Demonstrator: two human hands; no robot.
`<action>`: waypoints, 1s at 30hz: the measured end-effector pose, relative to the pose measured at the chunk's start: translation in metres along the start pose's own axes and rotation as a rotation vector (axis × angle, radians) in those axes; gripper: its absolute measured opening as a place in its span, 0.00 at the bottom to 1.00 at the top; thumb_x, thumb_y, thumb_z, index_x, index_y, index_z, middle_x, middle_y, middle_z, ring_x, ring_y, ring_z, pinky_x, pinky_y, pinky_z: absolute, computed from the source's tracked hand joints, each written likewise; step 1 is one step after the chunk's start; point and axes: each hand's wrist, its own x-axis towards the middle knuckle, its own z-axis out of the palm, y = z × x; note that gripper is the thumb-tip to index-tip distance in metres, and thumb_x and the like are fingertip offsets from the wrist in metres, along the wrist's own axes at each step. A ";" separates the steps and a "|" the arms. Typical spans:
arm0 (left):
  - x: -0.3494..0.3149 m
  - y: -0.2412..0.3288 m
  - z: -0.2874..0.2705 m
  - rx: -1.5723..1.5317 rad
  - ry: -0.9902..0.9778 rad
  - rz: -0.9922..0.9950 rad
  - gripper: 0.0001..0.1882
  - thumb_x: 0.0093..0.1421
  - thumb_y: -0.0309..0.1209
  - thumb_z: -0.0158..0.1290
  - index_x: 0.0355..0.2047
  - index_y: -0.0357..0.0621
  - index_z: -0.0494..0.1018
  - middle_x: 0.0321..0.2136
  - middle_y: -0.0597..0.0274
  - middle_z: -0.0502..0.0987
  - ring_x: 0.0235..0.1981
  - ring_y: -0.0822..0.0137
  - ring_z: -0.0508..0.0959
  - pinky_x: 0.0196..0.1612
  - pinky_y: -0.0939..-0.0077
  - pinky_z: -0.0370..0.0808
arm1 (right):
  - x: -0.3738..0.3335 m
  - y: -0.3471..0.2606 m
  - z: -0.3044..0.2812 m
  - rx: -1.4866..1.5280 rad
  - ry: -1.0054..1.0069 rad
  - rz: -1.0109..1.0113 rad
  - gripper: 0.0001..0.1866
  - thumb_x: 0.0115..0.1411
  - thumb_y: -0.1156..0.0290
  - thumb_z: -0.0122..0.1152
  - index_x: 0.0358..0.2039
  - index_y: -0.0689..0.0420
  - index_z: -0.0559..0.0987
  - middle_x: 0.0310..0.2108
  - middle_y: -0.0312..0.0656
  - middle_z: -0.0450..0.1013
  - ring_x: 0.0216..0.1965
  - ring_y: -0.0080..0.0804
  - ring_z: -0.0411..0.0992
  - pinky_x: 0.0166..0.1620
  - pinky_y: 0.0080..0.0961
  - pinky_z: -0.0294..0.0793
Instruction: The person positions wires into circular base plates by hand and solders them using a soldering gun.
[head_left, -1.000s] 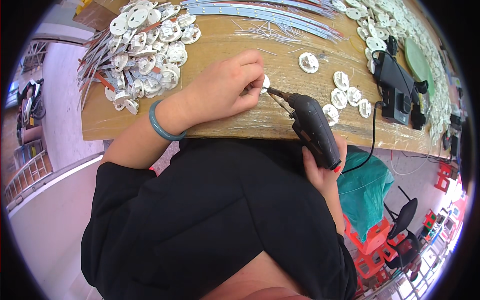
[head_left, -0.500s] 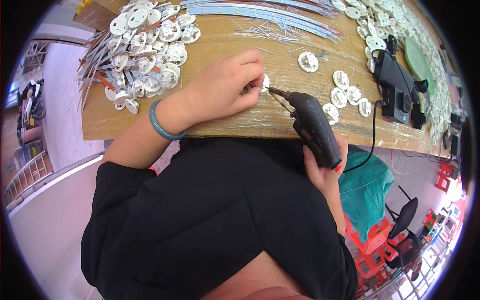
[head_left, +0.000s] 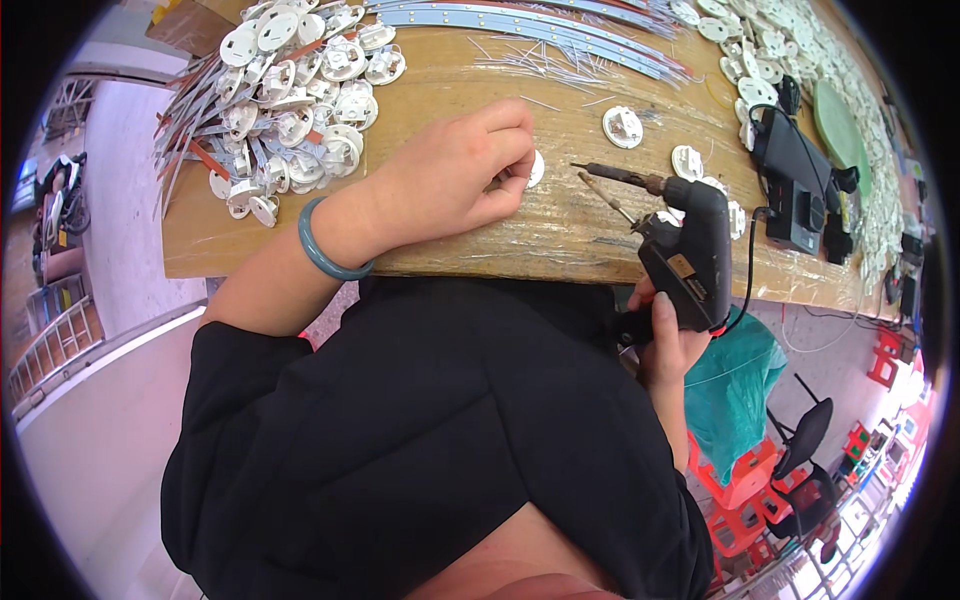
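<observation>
My right hand (head_left: 672, 345) is wrapped round the grip of a black soldering gun (head_left: 700, 250). Its dark tip and a thin feed tube point left, apart from my left hand. With fingers curled, my left hand (head_left: 470, 170) pinches a round white plastic cap (head_left: 537, 170) over the wooden table; most of the cap is hidden behind the fingers. Another white cap (head_left: 622, 127) lies a little beyond, to the right. Several more caps (head_left: 687, 162) rest behind the soldering gun, which partly covers them.
At the left, white caps on LED strips (head_left: 290, 110) form a heap. Long LED strips (head_left: 520, 25) and loose thin wires (head_left: 530, 62) lie at the back. On the right are a black power box (head_left: 793, 215), a green plate (head_left: 840, 130) and a large pile of white caps (head_left: 760, 40).
The soldering gun has moved right and turned, its tip drawing away from the cap at my left hand. My left hand stays nearly in place.
</observation>
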 end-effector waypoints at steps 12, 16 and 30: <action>0.002 0.000 -0.002 0.001 -0.013 0.027 0.05 0.52 0.24 0.55 0.27 0.38 0.69 0.32 0.57 0.69 0.29 0.54 0.75 0.32 0.63 0.73 | 0.023 -0.010 -0.024 0.192 0.160 -0.207 0.19 0.62 0.70 0.54 0.50 0.69 0.68 0.34 0.50 0.72 0.28 0.34 0.72 0.30 0.26 0.74; 0.003 0.010 -0.009 0.037 -0.001 -0.013 0.11 0.52 0.27 0.56 0.36 0.41 0.70 0.37 0.54 0.70 0.34 0.51 0.76 0.37 0.62 0.74 | 0.050 -0.013 -0.048 0.206 0.152 -0.253 0.16 0.68 0.62 0.48 0.41 0.65 0.68 0.33 0.44 0.66 0.30 0.29 0.66 0.33 0.24 0.67; 0.074 0.007 0.027 0.137 -0.069 0.063 0.28 0.55 0.27 0.59 0.57 0.46 0.67 0.38 0.58 0.71 0.30 0.64 0.74 0.36 0.70 0.75 | 0.055 -0.007 -0.052 0.368 0.175 -0.315 0.17 0.67 0.62 0.51 0.44 0.65 0.68 0.33 0.45 0.67 0.28 0.31 0.68 0.30 0.23 0.68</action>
